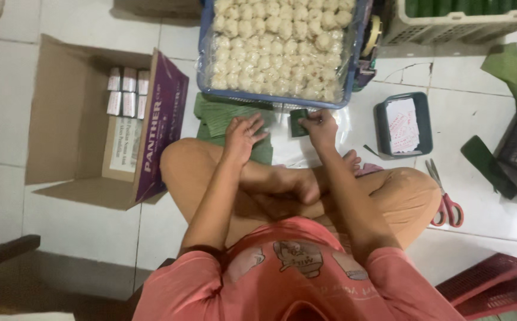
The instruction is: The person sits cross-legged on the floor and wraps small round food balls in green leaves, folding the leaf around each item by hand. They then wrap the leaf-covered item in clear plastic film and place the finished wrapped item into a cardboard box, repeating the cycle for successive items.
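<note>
Green leaf parcel (298, 122) sits pinched in the right hand (320, 125), just right of the open left hand (242, 134) lying flat on the leaf stack (226, 119).

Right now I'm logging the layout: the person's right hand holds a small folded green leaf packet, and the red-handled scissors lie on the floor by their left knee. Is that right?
Not quite. The head view shows the red-handled scissors on the floor by the right knee, not the left. The rest stands: the right hand holds the small folded green leaf packet.
</note>
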{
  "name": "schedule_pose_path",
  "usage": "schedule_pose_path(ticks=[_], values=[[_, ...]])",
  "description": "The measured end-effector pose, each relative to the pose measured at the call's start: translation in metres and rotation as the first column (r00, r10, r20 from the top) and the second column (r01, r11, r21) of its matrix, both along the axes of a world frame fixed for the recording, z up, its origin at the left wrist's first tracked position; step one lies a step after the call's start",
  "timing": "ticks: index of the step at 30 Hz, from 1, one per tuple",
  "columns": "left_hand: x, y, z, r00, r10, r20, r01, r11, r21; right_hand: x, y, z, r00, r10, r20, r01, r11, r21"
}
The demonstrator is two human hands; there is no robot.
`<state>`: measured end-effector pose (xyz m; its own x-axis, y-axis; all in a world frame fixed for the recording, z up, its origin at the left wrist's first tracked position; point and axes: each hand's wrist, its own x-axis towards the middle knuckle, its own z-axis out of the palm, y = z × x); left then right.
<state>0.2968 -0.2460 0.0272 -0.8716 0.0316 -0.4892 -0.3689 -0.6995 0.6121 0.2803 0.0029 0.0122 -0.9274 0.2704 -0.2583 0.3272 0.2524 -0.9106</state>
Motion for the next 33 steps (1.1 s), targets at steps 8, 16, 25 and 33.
schedule_pose_path(ticks=[8, 16, 25, 33], values=[[0.031, 0.015, 0.058, 0.939, -0.037, -0.343, 0.209, 0.851, 0.481, 0.039, -0.052, 0.105, 0.983, -0.003, -0.186, -0.105, 0.820, -0.563], [0.026, 0.055, 0.096, 0.892, -0.162, -0.423, 0.038, 0.957, -0.287, 0.048, -0.040, 0.125, 0.957, -0.026, -0.290, -0.117, 0.876, -0.467], [0.024, 0.086, 0.025, 0.938, -0.232, -0.257, 0.115, 0.909, -0.401, 0.052, -0.007, 0.075, 0.916, 0.184, -0.358, -0.176, 0.983, 0.056], [0.025, 0.065, 0.033, 0.980, -0.197, 0.000, 0.197, 0.980, -0.038, -0.003, 0.193, 0.037, 0.974, -0.226, 0.022, 0.144, 0.691, 0.709]])
